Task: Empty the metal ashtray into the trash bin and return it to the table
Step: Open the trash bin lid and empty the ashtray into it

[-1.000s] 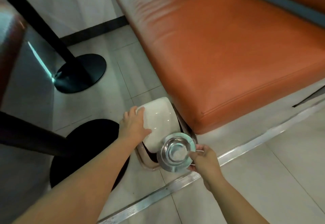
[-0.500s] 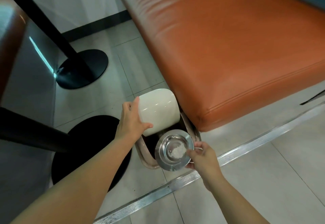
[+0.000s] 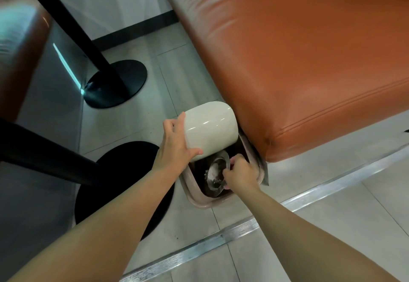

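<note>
A small beige trash bin (image 3: 199, 202) stands on the floor beside the sofa. My left hand (image 3: 174, 144) grips its cream lid (image 3: 210, 130) and holds it raised and tilted back. My right hand (image 3: 240, 174) grips the rim of the round metal ashtray (image 3: 215, 175), which is tipped steeply on its side inside the bin's dark opening. White and grey ash clings to the ashtray's bowl. The bin's bottom is hidden.
An orange leather sofa seat (image 3: 298, 60) overhangs the bin on the right. Two black table poles with round bases (image 3: 119, 82) (image 3: 124, 184) stand on the left. A metal floor strip (image 3: 221, 244) runs across the tiles in front.
My left hand lifted the lid further open. My right hand moved the ashtray from level above the bin down into the opening and tipped it on its side.
</note>
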Demonstrator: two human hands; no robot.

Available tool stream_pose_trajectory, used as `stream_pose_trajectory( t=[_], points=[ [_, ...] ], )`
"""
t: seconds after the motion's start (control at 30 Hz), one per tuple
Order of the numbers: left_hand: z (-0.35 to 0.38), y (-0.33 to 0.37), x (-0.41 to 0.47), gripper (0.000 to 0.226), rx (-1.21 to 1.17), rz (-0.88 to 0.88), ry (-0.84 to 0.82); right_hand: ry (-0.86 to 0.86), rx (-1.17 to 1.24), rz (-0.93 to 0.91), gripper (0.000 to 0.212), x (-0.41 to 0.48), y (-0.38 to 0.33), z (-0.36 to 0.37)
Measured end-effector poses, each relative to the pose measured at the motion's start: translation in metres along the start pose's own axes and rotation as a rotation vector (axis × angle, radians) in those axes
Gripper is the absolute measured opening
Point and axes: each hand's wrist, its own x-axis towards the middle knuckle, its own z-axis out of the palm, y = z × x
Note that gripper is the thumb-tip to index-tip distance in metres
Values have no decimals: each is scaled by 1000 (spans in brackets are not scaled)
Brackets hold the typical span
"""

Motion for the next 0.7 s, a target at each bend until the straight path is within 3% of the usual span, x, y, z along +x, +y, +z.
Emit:
stream_pose_trajectory(
  t=[0.23,0.4,0.47,0.53,0.6,0.7],
  points=[
    [0,0,0,99,11,38,14,-36,-382,-220,21,6,2,6],
    [3,-4,1,102,-8,52,21,-15,-825,-547,18,2,8,9],
    [4,-5,0,102,-7,65,30,58,-883,-696,22,4,12,8],
    [5,-6,-1,102,-6,68,41,-9,-936,-776,25,6,18,8],
    [6,-5,-1,102,-4,66,45,-128,-1018,-803,29,6,26,9],
    [5,-4,-1,102,7,61,40,-55,-962,-769,24,8,28,2]
  ],
)
